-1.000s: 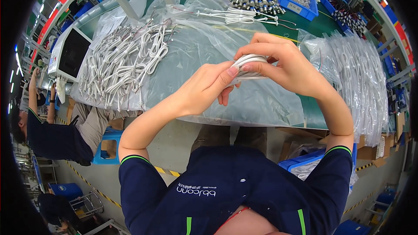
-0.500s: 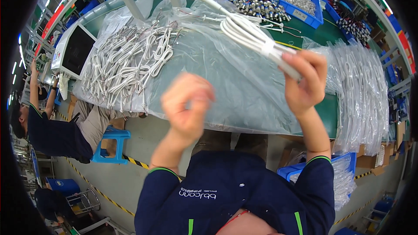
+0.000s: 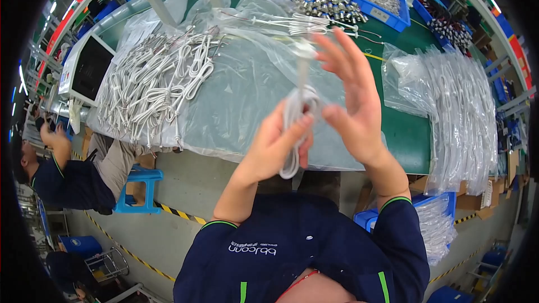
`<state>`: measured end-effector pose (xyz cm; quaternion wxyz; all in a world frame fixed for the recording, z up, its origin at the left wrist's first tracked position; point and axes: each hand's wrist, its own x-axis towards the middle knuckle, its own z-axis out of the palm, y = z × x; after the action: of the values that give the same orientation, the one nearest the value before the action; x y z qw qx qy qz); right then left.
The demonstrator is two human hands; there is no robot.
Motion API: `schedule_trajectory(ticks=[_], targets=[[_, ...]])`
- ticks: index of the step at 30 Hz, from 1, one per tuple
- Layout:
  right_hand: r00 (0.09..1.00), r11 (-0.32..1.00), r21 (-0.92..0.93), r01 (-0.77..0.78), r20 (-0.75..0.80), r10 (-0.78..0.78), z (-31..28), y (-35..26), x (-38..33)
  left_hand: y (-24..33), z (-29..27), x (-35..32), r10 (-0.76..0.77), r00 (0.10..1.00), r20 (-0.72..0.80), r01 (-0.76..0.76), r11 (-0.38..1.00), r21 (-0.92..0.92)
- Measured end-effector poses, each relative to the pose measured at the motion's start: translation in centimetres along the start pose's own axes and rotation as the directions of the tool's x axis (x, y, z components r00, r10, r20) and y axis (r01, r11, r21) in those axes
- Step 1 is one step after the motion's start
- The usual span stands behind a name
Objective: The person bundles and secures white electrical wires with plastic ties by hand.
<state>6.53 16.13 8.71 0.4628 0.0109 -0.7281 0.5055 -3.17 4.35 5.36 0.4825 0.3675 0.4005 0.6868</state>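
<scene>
My left hand [image 3: 279,139] is wrapped round a white coiled cable [image 3: 291,160] in front of my chest, above the near edge of the table. The coil hangs below my fingers, and its blurred upper end with a white connector rises beside my right hand [image 3: 355,98]. My right hand is raised with fingers spread and thumb apart, close to the coil; nothing shows in its grip. On the plastic sheet [image 3: 236,90] to the left lies a heap of bundled white cables [image 3: 157,87]. Several more white cables [image 3: 309,24] lie beyond my hands.
Clear bags of cables [image 3: 460,118] are stacked at the right. Metal connectors [image 3: 331,5] and a blue bin of small parts [image 3: 382,3] sit at the back. A monitor [image 3: 85,67] stands left, near a co-worker [image 3: 62,163] and a blue stool [image 3: 140,188]. Below right is another blue bin [image 3: 452,205].
The coiled cable has passed from my right hand to my left and come nearer my chest. My right hand has opened. The co-worker's arm has lowered.
</scene>
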Motion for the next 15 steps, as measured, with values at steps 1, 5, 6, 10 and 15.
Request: schedule_trajectory(ticks=[1,5,6,10,15], targets=[[1.0,1.0,-0.005,-0.001,-0.005,0.001,0.0,-0.4,0.4,-0.2,0.4,-0.3,-0.103,0.992,0.076,0.098,0.993,0.072],[0.937,0.936,0.098,-0.338,0.13,0.325,0.6,-3.6,1.4,0.7,0.8,-1.2,-0.166,0.979,0.122,0.163,0.986,0.031],[0.923,0.906,0.192,-0.378,0.163,0.35,0.7,-3.7,1.4,0.7,0.5,-1.5,-0.166,0.979,0.12,0.163,0.986,0.031],[0.991,0.945,0.326,0.0,0.126,-0.044,0.6,-0.9,1.2,1.1,-0.1,-2.3,-0.211,0.958,0.192,0.21,0.977,0.029],[0.945,0.804,0.498,-0.325,0.13,0.302,0.7,-1.9,1.2,0.6,-1.0,-2.8,-0.229,0.946,0.232,0.22,0.973,0.062]])
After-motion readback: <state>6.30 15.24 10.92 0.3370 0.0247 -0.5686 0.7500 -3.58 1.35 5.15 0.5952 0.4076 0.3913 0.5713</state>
